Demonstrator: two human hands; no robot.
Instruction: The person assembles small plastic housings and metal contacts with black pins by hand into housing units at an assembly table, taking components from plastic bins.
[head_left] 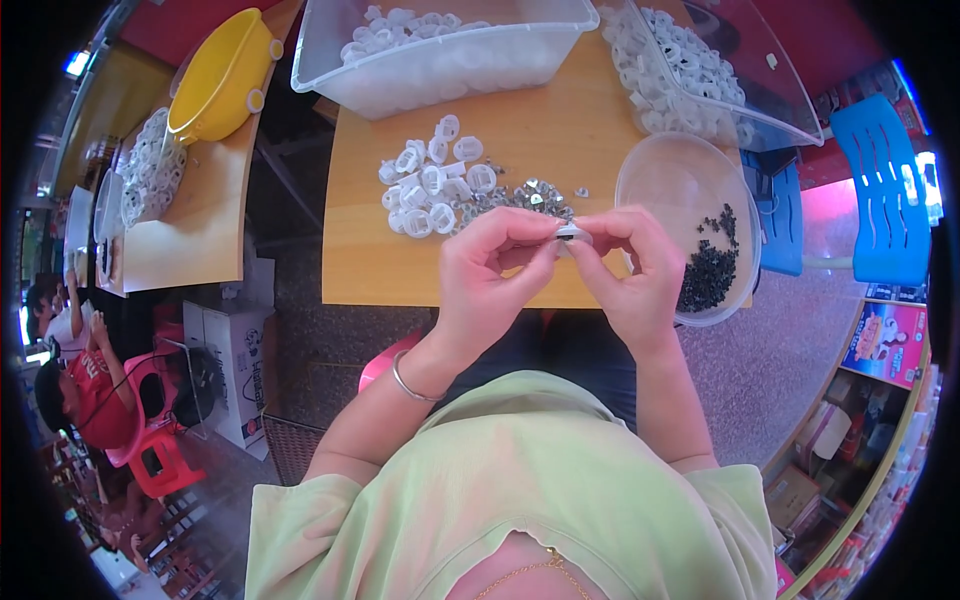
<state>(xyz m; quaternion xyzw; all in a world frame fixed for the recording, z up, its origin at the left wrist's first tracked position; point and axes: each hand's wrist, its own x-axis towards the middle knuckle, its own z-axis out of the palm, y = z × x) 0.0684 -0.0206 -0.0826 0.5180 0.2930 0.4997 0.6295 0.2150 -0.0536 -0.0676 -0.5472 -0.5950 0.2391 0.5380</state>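
Between the fingertips of both hands is a small round white plastic part (571, 232) with a dark spot on its near side. My left hand (500, 262) pinches it from the left, thumb and forefinger closed. From the other side my right hand (634, 264) pinches it too. Just beyond my left hand lie a pile of white plastic parts (432, 180) and a heap of small shiny metal pieces (535, 194). Beside my right hand, a round translucent tub (640, 165) holds many tiny black pieces (710, 272).
At the table's (370, 275) back stands a large clear bin (450, 85) of white parts. Another clear bin (780, 125) of white parts is at back right. A yellow tub (215, 80) rests on a side table to the left. A blue plastic chair (880, 190) stands at right.
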